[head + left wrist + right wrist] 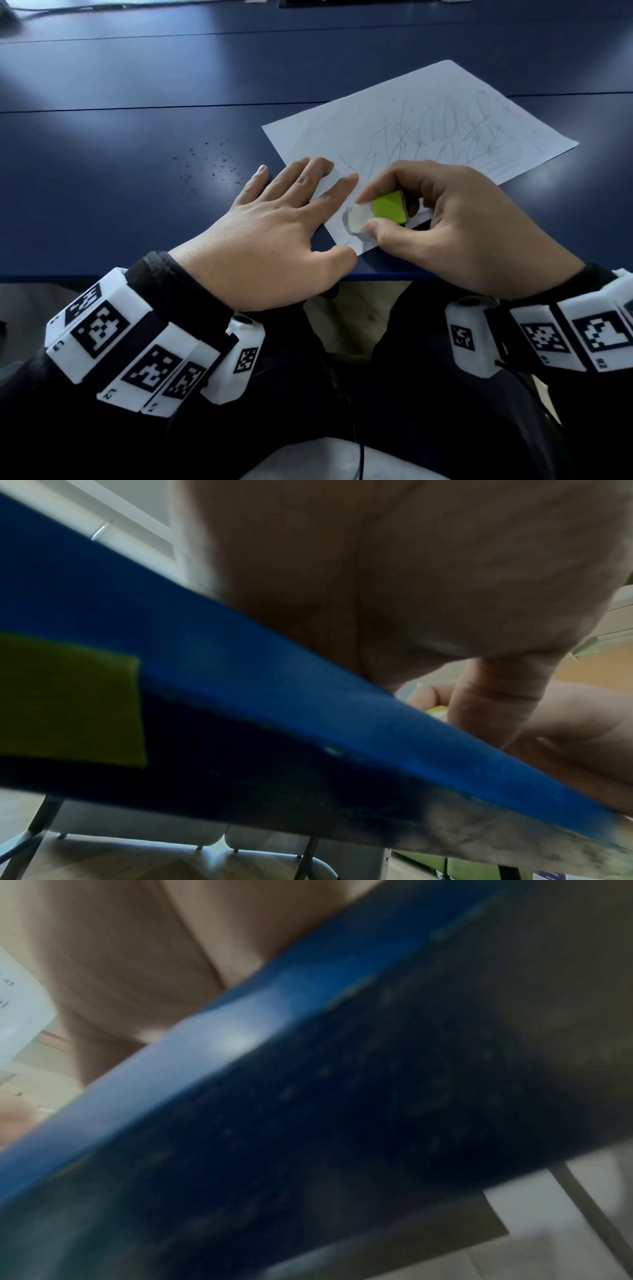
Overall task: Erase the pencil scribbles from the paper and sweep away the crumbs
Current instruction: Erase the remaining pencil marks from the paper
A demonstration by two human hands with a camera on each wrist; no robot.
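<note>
The left hand (270, 236) lies flat, fingers straight, on the paper (404, 137). The right hand (455, 226) pinches the eraser (376, 212) just beside those fingers.

paper (394, 113): on table (137, 85), right of centre, near corner close to front edge
scribbles (455, 137): on paper's far right part
crumbs (212, 164): on table, left of paper
left hand (274, 233): flat on paper's near left edge
eraser (376, 212): on paper's near corner, in right hand (455, 233)
</note>
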